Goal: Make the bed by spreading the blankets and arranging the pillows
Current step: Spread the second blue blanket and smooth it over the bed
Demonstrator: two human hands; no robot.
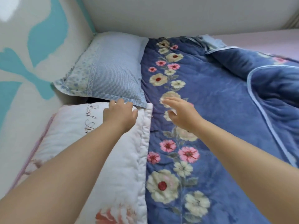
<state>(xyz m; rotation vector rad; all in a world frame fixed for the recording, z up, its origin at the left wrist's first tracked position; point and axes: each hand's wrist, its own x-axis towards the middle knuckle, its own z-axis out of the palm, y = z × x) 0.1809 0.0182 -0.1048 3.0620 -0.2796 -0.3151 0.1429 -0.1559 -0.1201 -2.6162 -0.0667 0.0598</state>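
The blue floral blanket [218, 110] takes up most of your view, spread over the bed, with a band of pink and cream flowers running down it and its far right part bunched into folds with a pale blue trim. Left of the blanket, along the wall painted with teal shapes [24, 62], lies the white quilted pillow [100, 151], its long edge touching the blanket's left edge; it carries cursive lettering and a pink flower print. Beyond that pillow, in the corner and also touching the blanket's left edge, sits the blue checked pillow [113, 70] with a floral border on its left side.

Your left hand [120, 114] rests on the far end of the white pillow, where it meets the checked one; its grip looks curled over the fabric, but you cannot tell whether it has closed on it. Your right hand [179, 112] is above the blanket's flower band, grip spread wide and holding nothing.
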